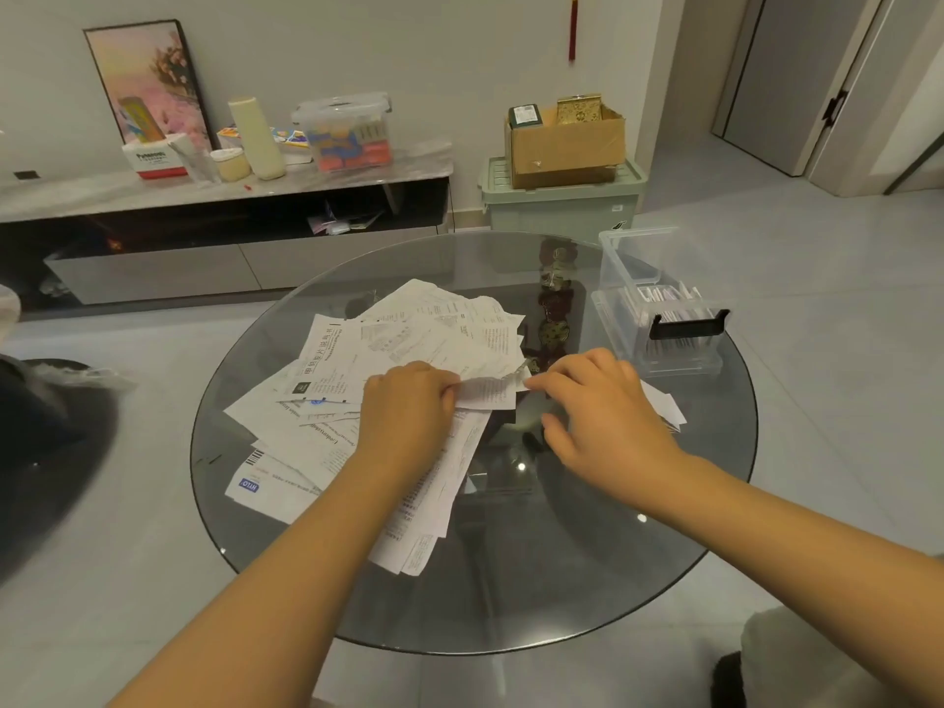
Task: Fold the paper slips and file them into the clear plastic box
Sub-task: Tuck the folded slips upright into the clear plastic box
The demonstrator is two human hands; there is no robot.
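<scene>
A loose pile of printed white paper slips (388,360) covers the left half of the round glass table (587,554). My left hand (408,406) and my right hand (603,401) each pinch an end of one small slip (488,393) held just above the pile near the table's middle. The clear plastic box (659,298) stands open at the table's right side, with several folded slips upright inside and a black latch on its near end. Another white slip (666,406) lies partly hidden under my right hand.
Dark ornate table base shows through the glass. A low TV cabinet (230,196) with bottles, tissues and a lidded plastic bin stands at the back left. A green storage crate (562,201) with a cardboard box on top sits behind the table. A dark seat is at left.
</scene>
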